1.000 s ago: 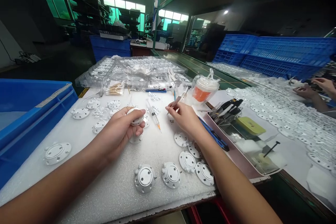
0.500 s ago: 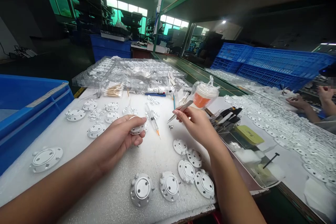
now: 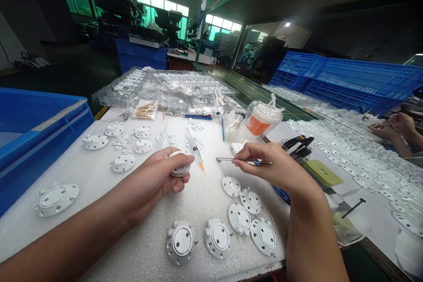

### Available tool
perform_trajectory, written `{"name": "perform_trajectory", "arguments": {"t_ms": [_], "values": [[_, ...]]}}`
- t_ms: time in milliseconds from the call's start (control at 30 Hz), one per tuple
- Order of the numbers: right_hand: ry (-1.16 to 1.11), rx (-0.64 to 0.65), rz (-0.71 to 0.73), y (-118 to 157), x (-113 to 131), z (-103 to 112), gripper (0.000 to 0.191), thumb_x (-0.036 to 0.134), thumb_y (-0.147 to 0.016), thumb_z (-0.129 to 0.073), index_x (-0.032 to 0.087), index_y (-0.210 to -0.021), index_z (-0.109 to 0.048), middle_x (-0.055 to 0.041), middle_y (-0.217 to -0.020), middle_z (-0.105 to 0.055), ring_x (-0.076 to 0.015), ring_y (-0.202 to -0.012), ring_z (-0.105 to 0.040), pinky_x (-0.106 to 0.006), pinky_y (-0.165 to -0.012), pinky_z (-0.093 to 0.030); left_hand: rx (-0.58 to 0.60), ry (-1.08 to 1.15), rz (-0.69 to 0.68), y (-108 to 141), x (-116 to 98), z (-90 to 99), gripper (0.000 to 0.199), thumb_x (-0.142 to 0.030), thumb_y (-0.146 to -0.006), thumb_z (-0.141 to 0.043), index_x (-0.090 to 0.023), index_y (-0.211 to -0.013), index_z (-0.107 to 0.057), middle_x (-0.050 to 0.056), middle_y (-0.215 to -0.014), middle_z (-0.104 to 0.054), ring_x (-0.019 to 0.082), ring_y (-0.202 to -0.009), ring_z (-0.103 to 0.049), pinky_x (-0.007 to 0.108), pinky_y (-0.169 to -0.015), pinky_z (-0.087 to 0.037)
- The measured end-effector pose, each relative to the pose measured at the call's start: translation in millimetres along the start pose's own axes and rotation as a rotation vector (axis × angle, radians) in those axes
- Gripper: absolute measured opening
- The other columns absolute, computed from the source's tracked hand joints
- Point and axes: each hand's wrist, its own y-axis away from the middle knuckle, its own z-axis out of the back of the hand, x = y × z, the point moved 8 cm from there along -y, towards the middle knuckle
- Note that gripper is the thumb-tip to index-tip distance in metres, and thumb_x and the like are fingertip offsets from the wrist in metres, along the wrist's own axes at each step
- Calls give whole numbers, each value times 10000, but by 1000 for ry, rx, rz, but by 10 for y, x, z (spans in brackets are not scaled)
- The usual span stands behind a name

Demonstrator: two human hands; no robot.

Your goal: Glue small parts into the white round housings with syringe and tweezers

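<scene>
My left hand (image 3: 165, 169) is closed around a round white plastic part (image 3: 181, 170), its flat face partly hidden by the thumb. Pinched in my right hand (image 3: 261, 158) is a pair of metal tweezers (image 3: 228, 159), lying almost level and pointing left. At their tips are tiny dark metal pieces (image 3: 218, 161); whether the tips grip one I cannot tell. Between the hands lies a syringe (image 3: 197, 154) with an orange tip. Several finished-looking white discs with two dark dots, such as one white disc (image 3: 182, 242), rest on the white foam sheet (image 3: 139, 246).
A blue bin (image 3: 42, 132) stands at the left. Behind are cotton swabs (image 3: 145, 110), clear trays (image 3: 132, 81) of small parts and a bagged cup (image 3: 261, 119). To the right lie a yellow-green box (image 3: 322, 172), hand tools (image 3: 297, 145) and a co-worker's hands (image 3: 393, 128).
My right hand has turned, bringing the tweezers from a steep slant to nearly level, tips at the small metal pieces. My left hand still holds the white part. The view has shifted slightly.
</scene>
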Motion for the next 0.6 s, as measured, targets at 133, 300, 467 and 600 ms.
{"name": "perform_trajectory", "arguments": {"t_ms": [133, 300, 467, 600], "values": [[15, 31, 40, -6, 36, -27, 117, 247, -848, -615, 180, -761, -652, -29, -724, -704, -155, -644, -627, -263, -601, -456, 5, -17, 7, 4, -3, -1, 253, -260, -777, -744, -159, -729, -516, -19, -726, -483, 96, -650, -531, 187, -484, -381], [52, 15, 16, -9, 0, -14, 128, 269, -859, -606, 181, -782, -657, -40, -754, -710, -170, -667, -629, -277, -606, -451, 17, -21, 14, 0, 4, -8, 229, -258, -794, -731, -170, -761, -522, -32, -738, -480, 83, -636, -524, 182, -485, -374], [60, 43, 25, -17, -8, -70, 145, 272, -868, -590, 175, -774, -644, -44, -742, -706, -165, -646, -612, -276, -604, -450, 5, -36, 25, -2, 3, -5, 246, -261, -786, -739, -172, -765, -511, -34, -737, -472, 84, -644, -532, 179, -479, -365], [71, 49, 28, -28, 0, -92, 166, 272, -871, -576, 175, -744, -618, -36, -710, -687, -153, -620, -595, -264, -582, -436, -1, -43, 36, 6, 15, 5, 235, -262, -791, -733, -176, -795, -515, -34, -752, -477, 89, -668, -542, 179, -473, -357]]}}
